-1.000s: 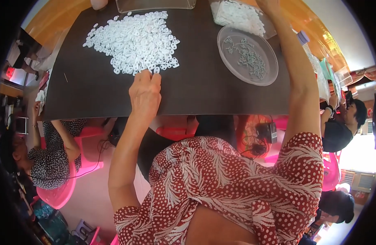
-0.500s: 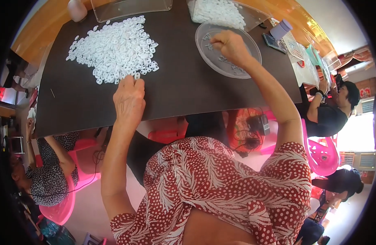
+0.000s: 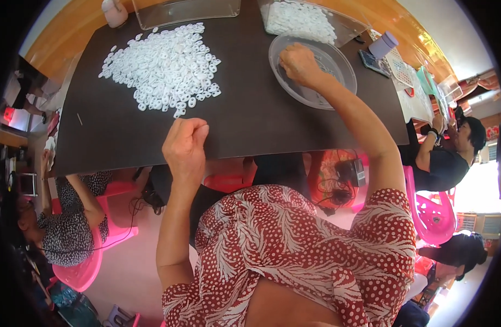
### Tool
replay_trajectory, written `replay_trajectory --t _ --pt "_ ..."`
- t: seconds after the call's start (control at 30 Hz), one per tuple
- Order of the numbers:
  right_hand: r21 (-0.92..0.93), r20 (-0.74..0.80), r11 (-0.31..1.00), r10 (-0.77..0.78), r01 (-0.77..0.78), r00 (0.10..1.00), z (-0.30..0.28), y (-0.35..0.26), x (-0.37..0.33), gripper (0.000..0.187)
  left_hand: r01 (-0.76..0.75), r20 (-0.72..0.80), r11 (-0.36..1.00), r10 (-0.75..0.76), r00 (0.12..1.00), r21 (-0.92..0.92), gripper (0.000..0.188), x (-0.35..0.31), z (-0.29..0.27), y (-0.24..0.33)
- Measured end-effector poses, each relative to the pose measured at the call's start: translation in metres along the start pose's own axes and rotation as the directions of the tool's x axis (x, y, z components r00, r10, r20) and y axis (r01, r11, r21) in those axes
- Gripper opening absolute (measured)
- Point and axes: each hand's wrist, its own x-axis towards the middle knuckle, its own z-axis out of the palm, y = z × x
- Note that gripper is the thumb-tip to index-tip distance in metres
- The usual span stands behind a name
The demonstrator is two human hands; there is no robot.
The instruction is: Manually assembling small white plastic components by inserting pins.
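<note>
A broad pile of small white oval plastic pieces with holes (image 3: 163, 68) lies on the dark brown table at the left. Just in front of its near edge my left hand (image 3: 186, 144) is closed with the fingers curled in; whatever it holds is hidden. At the right, a round clear plastic lid-like tray (image 3: 346, 82) holds small grey screw-like parts (image 3: 327, 66). Over its left part my right hand (image 3: 299, 64) is closed, fingertips pinched downward. I cannot make out what is between them.
A clear bin of white pieces (image 3: 299, 20) stands behind the round tray, and another clear box (image 3: 188, 16) at the back. A purple cup (image 3: 383, 44) and a phone (image 3: 374, 62) lie at the right. Other people (image 3: 452, 144) sit on both sides.
My left hand has drawn back from the pile's edge, its fingers now curled. My right hand stays over the round tray, pinched lower into it. The view has shifted slightly.
</note>
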Motion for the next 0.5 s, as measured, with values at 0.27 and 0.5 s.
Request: replay_trajectory --t 0.27,0.5 --pt "0.008 -0.034 1.0 0.013 -0.012 0.999 -0.025 -0.014 -0.004 0.005 0.568 0.21 0.616 -0.555 0.805 -0.546 0.018 -0.008 -0.006 0.009" --pt "0.428 -0.015 0.865 0.298 -0.264 0.954 -0.074 -0.068 -0.007 0.008 0.576 0.357 0.317 -0.539 0.763 -0.753 0.018 -0.006 -0.008 0.004"
